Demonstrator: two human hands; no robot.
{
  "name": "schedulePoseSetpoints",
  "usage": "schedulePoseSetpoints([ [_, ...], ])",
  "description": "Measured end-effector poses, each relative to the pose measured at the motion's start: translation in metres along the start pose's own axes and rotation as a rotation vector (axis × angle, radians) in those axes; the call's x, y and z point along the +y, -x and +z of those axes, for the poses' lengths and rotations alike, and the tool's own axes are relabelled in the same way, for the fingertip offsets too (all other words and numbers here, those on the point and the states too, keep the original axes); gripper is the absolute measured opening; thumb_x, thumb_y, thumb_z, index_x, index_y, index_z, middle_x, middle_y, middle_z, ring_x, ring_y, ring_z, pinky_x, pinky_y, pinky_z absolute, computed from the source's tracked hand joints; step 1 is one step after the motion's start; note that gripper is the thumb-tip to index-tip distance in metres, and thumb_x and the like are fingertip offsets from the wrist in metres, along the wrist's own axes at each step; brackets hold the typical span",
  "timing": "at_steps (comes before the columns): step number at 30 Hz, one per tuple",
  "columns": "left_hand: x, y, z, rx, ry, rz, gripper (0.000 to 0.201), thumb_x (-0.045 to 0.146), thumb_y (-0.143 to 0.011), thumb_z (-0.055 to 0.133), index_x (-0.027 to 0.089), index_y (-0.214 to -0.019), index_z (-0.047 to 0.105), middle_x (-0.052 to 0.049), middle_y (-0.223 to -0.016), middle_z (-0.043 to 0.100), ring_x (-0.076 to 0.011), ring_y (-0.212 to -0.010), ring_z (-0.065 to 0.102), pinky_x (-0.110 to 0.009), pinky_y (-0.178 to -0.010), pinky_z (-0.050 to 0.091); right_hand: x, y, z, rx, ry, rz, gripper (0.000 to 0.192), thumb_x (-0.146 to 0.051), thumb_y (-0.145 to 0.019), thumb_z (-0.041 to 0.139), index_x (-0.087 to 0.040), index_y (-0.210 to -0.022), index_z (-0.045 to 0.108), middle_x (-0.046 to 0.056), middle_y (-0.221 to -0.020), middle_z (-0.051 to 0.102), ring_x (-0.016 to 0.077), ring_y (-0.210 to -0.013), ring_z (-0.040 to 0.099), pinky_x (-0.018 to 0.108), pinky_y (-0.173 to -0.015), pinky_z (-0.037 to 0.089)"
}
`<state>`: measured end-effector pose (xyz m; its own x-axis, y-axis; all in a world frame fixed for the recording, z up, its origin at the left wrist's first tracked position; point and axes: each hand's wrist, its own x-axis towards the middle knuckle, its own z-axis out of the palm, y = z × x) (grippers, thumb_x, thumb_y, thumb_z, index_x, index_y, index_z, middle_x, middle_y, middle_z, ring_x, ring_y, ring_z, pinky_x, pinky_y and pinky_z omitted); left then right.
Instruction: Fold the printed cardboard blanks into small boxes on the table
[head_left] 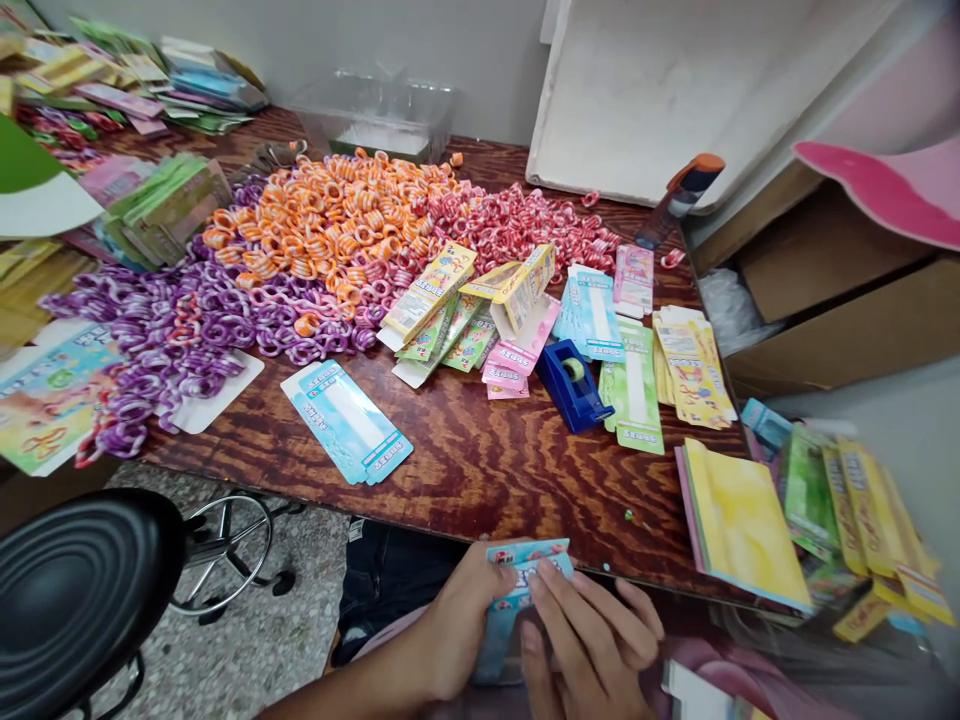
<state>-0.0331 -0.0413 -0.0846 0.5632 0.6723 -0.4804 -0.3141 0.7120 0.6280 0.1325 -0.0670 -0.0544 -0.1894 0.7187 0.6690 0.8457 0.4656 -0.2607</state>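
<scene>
Both my hands hold a small blue printed carton (525,565) just below the front edge of the wooden table (480,470). My left hand (457,625) grips its left side. My right hand (592,640) lies over its lower part, fingers spread across it. On the table ahead lie flat blue carton blanks (346,420), a blue tape dispenser (571,385), and folded yellow and green cartons (469,300). Behind them spread piles of striped rings: purple (187,320), orange (322,225) and red (517,225).
A black stool (82,590) stands at lower left. Stacks of green, yellow and blue flat cartons (660,370) fill the table's right side, with more in a heap (847,510) off its right corner. Cardboard boxes (832,290) and a white board (660,90) stand at the right rear.
</scene>
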Motion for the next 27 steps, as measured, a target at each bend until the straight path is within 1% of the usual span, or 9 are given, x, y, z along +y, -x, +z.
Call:
schedulePoseSetpoints([
  [3,0.012,0.004,0.014,0.158,-0.039,-0.032,0.049,0.050,-0.083,0.078,0.016,-0.118,0.078,-0.014,-0.132,0.072,-0.0384,-0.131,0.058,-0.049,-0.116,0.040,0.004,-0.004,-0.009,-0.057,-0.173,0.017,0.031,-0.011,-0.086,0.058,-0.014,-0.114,0.072,0.010,-0.105,0.078,0.0244,-0.094,0.066,0.041,-0.086,0.047],
  [5,0.018,0.008,0.022,0.199,-0.028,-0.058,0.047,0.049,-0.081,0.078,0.016,-0.115,0.079,-0.013,-0.127,0.074,-0.0385,-0.126,0.061,-0.048,-0.110,0.044,0.008,-0.003,-0.013,0.000,-0.287,0.120,0.040,-0.012,-0.089,0.054,-0.015,-0.127,0.068,0.012,-0.112,0.071,0.0257,-0.097,0.064,0.042,-0.083,0.049],
  [8,0.020,0.012,0.027,0.171,0.039,-0.055,0.049,0.049,-0.080,0.076,0.015,-0.115,0.078,-0.014,-0.121,0.076,-0.0392,-0.118,0.065,-0.046,-0.099,0.051,0.010,0.000,-0.010,0.097,-0.329,0.289,0.051,-0.011,-0.088,0.056,-0.017,-0.139,0.061,0.016,-0.127,0.055,0.0306,-0.113,0.058,0.046,-0.090,0.051],
  [12,0.027,0.012,0.025,0.028,-0.036,0.146,0.053,0.055,-0.088,0.071,0.016,-0.123,0.073,-0.014,-0.126,0.073,-0.0351,-0.118,0.065,-0.041,-0.100,0.050,0.004,-0.001,0.002,-0.005,-0.485,0.172,0.057,-0.004,-0.088,0.055,-0.017,-0.143,0.054,0.015,-0.134,0.050,0.0297,-0.125,0.053,0.047,-0.101,0.050],
  [16,0.051,0.011,0.021,-0.159,-0.374,0.366,0.077,0.068,-0.097,0.055,0.019,-0.155,0.043,-0.016,-0.141,0.062,-0.0351,-0.132,0.056,-0.044,-0.114,0.040,0.001,-0.009,0.002,0.031,-0.414,0.276,0.055,-0.011,-0.094,0.055,-0.021,-0.148,0.052,0.017,-0.145,0.044,0.0329,-0.136,0.046,0.051,-0.107,0.046],
  [20,0.075,0.009,0.020,-0.136,-0.636,0.430,0.073,0.068,-0.103,0.039,0.021,-0.159,0.033,-0.017,-0.148,0.056,-0.0333,-0.130,0.056,-0.045,-0.114,0.038,0.016,-0.019,-0.006,-0.243,-0.398,0.138,0.059,-0.022,-0.095,0.062,-0.020,-0.153,0.050,0.018,-0.157,0.034,0.0347,-0.140,0.042,0.052,-0.111,0.044],
  [23,0.082,0.006,0.018,-0.096,-0.655,0.438,0.063,0.061,-0.104,0.042,0.023,-0.154,0.037,-0.016,-0.145,0.060,-0.0332,-0.127,0.059,-0.046,-0.111,0.040,0.023,-0.026,-0.001,-0.222,-0.393,0.049,0.063,-0.016,-0.093,0.065,-0.020,-0.154,0.050,0.017,-0.161,0.030,0.0333,-0.140,0.042,0.050,-0.113,0.041],
  [25,0.083,0.005,0.015,-0.018,-0.593,0.392,0.054,0.053,-0.103,0.049,0.025,-0.149,0.043,-0.014,-0.142,0.063,-0.0333,-0.128,0.059,-0.047,-0.111,0.042,0.019,-0.030,0.006,-0.244,-0.431,0.098,0.055,-0.017,-0.095,0.064,-0.024,-0.149,0.054,0.015,-0.163,0.029,0.0327,-0.142,0.042,0.051,-0.115,0.039],
  [27,0.082,0.007,0.012,0.001,-0.473,0.364,0.050,0.050,-0.099,0.056,0.025,-0.143,0.052,-0.013,-0.135,0.068,-0.0345,-0.126,0.062,-0.047,-0.109,0.045,0.011,-0.033,0.013,-0.236,-0.600,0.283,0.045,-0.032,-0.101,0.060,-0.028,-0.145,0.053,0.014,-0.163,0.028,0.0337,-0.149,0.036,0.051,-0.115,0.042],
])
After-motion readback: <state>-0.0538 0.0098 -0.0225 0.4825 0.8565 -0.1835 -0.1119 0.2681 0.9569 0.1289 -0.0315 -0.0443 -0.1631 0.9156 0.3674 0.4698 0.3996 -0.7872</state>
